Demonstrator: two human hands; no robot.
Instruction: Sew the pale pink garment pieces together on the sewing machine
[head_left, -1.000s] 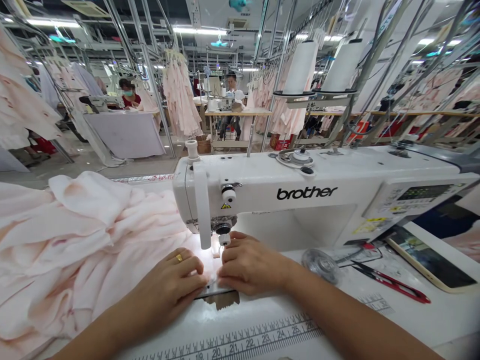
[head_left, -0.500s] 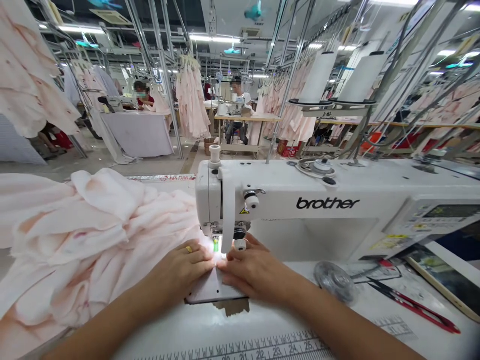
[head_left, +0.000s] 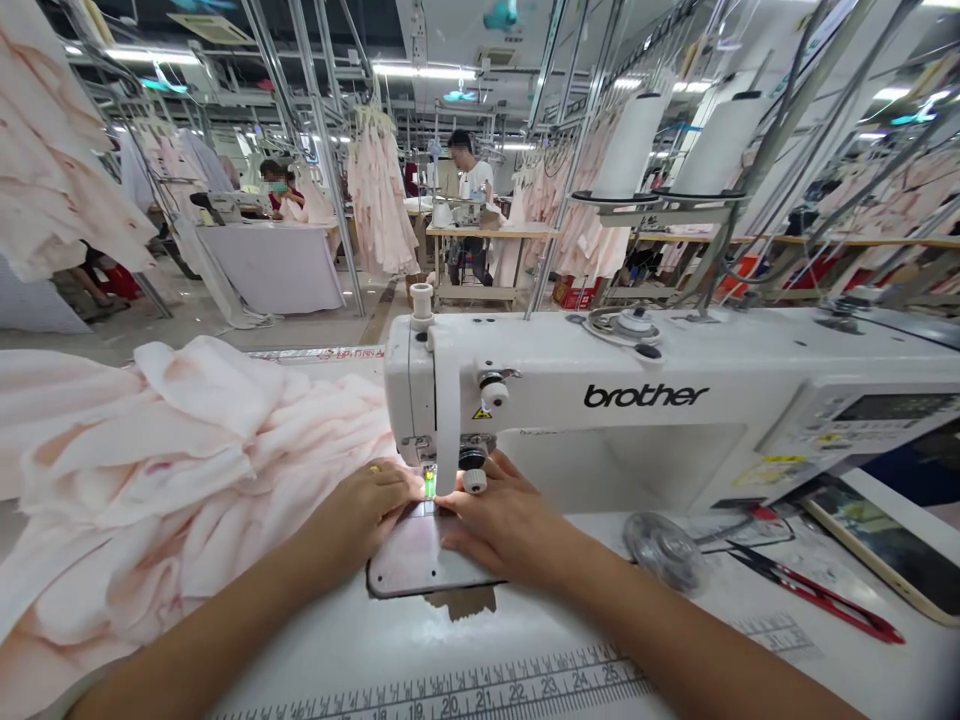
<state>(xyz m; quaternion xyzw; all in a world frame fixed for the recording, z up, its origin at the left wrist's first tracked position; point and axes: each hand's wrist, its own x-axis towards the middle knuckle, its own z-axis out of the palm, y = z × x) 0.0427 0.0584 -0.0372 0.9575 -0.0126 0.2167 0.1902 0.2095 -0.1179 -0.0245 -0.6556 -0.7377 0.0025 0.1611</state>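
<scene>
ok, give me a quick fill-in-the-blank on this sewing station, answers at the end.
1. The sewing machine has the brand name ____ printed on its arm.
2. The ring on the left hand is ____ in colour.
3. The pale pink fabric lies bunched to the ____ of the machine's needle.
4. The snips have ____ handles.

Missing words: brother; gold; left; red.
</scene>
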